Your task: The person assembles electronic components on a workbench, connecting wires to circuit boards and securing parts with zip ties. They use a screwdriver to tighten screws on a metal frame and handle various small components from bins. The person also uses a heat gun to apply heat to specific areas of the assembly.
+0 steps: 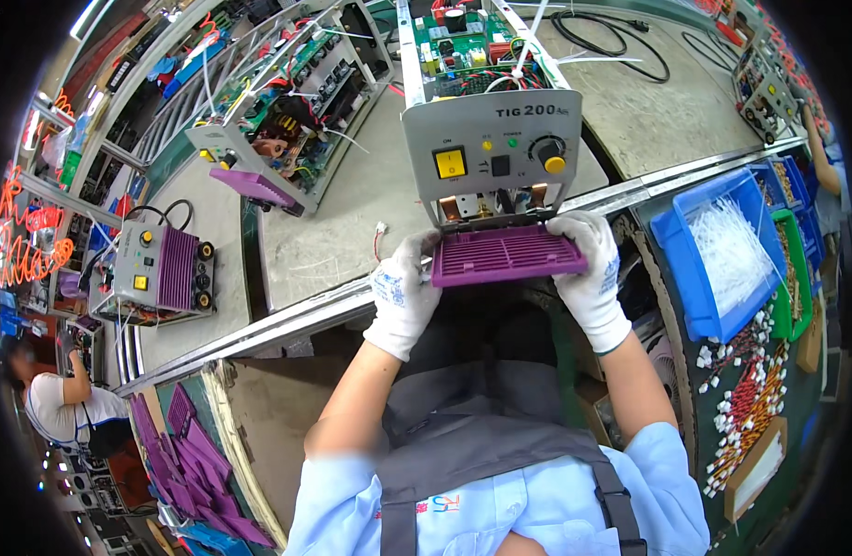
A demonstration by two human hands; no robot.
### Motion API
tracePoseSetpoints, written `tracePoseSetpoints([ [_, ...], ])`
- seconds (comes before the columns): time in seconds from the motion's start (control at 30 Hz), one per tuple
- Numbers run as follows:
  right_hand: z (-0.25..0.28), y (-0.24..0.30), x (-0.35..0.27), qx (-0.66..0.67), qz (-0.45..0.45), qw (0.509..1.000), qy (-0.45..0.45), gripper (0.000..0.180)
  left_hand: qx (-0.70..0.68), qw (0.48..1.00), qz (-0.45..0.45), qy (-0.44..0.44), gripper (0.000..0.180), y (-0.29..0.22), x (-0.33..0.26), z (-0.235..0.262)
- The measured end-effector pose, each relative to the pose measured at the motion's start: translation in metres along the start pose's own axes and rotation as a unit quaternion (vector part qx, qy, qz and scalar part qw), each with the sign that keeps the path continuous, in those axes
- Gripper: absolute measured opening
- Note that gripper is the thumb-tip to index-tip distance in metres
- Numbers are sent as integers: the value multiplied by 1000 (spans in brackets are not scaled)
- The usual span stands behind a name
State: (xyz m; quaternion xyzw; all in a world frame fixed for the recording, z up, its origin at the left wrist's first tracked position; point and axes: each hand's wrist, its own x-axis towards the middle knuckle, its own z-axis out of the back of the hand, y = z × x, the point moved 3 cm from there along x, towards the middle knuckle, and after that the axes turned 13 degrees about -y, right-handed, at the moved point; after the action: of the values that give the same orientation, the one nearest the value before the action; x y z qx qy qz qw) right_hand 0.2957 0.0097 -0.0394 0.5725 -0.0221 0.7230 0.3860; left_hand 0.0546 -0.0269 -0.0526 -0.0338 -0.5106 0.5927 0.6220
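A purple slatted plastic panel (509, 258) is held level between my two white-gloved hands, at the lower front of a grey welding machine (486, 139). My left hand (405, 287) grips its left end, and my right hand (588, 273) grips the right end. The machine's face carries a yellow switch (451, 163) and a black knob with a yellow centre (549, 154). Its top is uncovered, with a green circuit board (463, 51) and wires showing. Whether the panel is fastened to the machine cannot be told.
Left of it stands another opened machine (287, 111) with a purple panel (254, 187). Further left is a finished-looking unit (157, 269). Purple panels (185, 463) lie piled lower left. At right are a blue bin of white ties (722, 250), a green bin (795, 278) and wire bundles (750, 408).
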Motion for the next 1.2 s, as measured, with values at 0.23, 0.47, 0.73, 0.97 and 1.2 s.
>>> tracePoseSetpoints([
  [0.23,-5,-18,4,18,-17,1000,4,49,22,999,-29,41,34,5,12,-1],
  [0.47,-9,-22,13,-11,6,1000,26,45,-89,995,33,21,42,22,9,-7],
  [0.73,-19,-43,-4,67,-266,962,13,41,-38,988,21,148,32,13,41,-3],
  [0.97,-23,-64,6,171,-288,916,219,52,-68,976,62,198,43,18,47,-4],
  [1.2,-28,-68,5,196,-288,916,199,58,-119,972,95,180,42,11,53,-2],
])
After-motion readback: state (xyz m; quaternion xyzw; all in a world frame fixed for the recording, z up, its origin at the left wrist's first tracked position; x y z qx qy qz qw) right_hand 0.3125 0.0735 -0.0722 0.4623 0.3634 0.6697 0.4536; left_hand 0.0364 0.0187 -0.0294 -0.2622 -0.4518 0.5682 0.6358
